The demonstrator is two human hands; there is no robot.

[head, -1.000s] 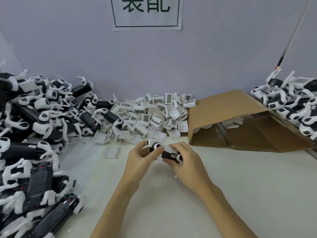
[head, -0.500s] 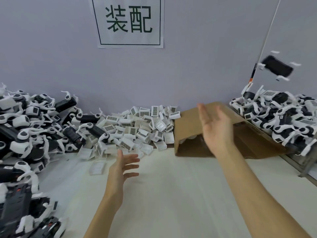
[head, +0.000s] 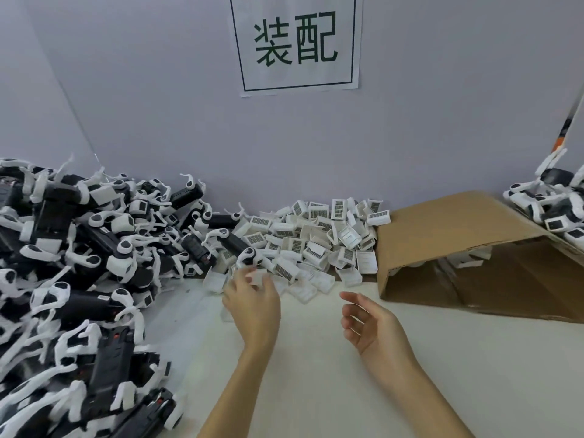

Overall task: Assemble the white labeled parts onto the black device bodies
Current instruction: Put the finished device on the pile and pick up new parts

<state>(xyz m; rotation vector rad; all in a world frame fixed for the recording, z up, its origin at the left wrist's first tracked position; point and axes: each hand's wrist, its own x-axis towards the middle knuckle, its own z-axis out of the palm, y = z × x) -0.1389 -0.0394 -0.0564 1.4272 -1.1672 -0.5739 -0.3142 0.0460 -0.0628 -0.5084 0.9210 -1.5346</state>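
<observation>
Left hand (head: 252,303) now perhaps on white part (head: 256,277).

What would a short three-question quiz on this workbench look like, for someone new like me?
1. True or false: the right hand holds a black device body.
2. Which hand reaches the pile of white labeled parts?
 A. left hand
 B. right hand
3. Fill in: the cardboard box lies on its ____, its opening facing the person.

Key:
1. False; its fingers are relaxed and hold nothing.
2. A; it touches a white part at the pile's near edge.
3. Side.
</observation>
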